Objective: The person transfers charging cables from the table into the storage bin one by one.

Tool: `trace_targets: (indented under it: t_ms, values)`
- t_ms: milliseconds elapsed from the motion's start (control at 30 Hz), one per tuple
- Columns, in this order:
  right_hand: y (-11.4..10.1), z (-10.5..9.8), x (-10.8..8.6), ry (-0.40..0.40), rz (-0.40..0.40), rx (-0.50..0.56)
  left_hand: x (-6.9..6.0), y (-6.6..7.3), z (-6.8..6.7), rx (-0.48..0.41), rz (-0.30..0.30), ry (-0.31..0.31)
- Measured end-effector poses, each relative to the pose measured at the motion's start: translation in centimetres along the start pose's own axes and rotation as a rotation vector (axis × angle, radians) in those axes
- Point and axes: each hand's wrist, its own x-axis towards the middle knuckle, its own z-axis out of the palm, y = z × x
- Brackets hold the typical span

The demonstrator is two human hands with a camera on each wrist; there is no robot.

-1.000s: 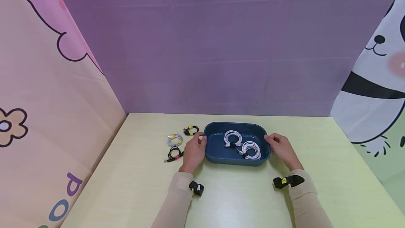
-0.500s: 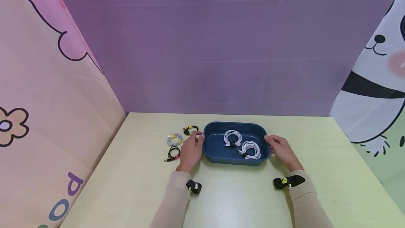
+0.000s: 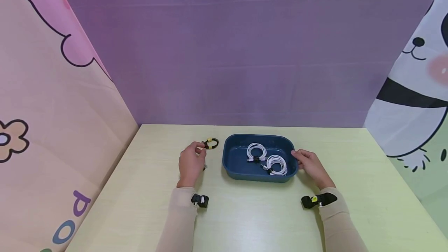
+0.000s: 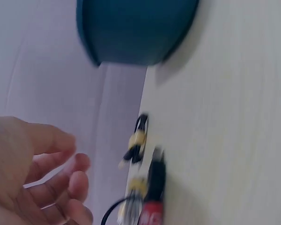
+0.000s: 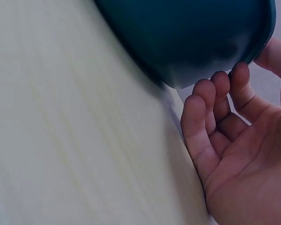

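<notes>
Fingers loosely bent, the left hand (image 4: pixel 44 193) hovers beside a yellow-banded black cable (image 4: pixel 137 139), a pale cable (image 4: pixel 132 208) and a red-marked black cable (image 4: pixel 156 182), the blue container (image 4: pixel 138 33) well apart.

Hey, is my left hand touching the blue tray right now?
No, the left hand is apart from the blue tray, with tabletop showing between them.

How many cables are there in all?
5. Two white cables are in the blue tray; on the table beside it, a yellow-banded black cable, a yellow-banded pale cable and a red-banded black cable. The left hand mostly hides the last two from above.
</notes>
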Motion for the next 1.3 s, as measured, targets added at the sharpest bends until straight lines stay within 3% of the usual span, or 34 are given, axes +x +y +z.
trace_targets:
  t_ms: [233, 533, 900, 1300]
  values:
    - [0.1, 0.1, 0.0, 0.006, -0.002, 0.022, 0.3, -1.4, -2.6, 0.104, -0.058, -0.048]
    - [0.3, 0.1, 0.1, 0.013, 0.010, 0.021, 0.2, -2.6, -5.0, 0.183, -0.165, -0.214]
    - [0.6, 0.0, 0.2, 0.007, 0.014, 0.036, 0.0, -3.5, -5.3, 0.180, -0.206, -0.272]
    - [0.6, 0.1, 0.2, 0.013, 0.009, 0.045, 0.2, -4.3, -4.7, 0.194, -0.213, -0.271]
